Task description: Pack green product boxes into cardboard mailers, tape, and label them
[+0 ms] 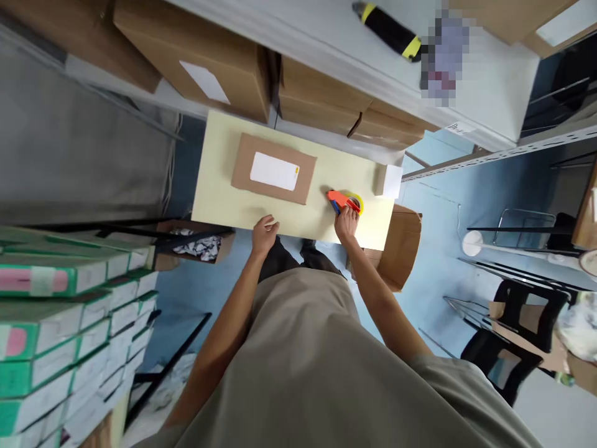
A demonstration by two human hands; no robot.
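On the pale yellow tabletop (219, 205) lies a flat brown cardboard box (275, 194) with a white label (274, 170) on its top face. To its right, my right hand (347, 224) is closed on an orange tape dispenser (339, 198) that carries a yellow-edged roll of tape (358, 202). The dispenser is on or just over the tabletop; I cannot tell which. My left hand (265, 234) hovers at the table's near edge, below the box and apart from it, its fingers loosely bent with nothing in them.
A small white box (390, 180) stands at the table's right end. Large cartons (200, 56) line the shelf behind, under a white shelf board (317, 37) bearing a black-and-yellow tool (390, 30). Green-and-white boxes (93, 311) are stacked left; an open carton (401, 249) sits right.
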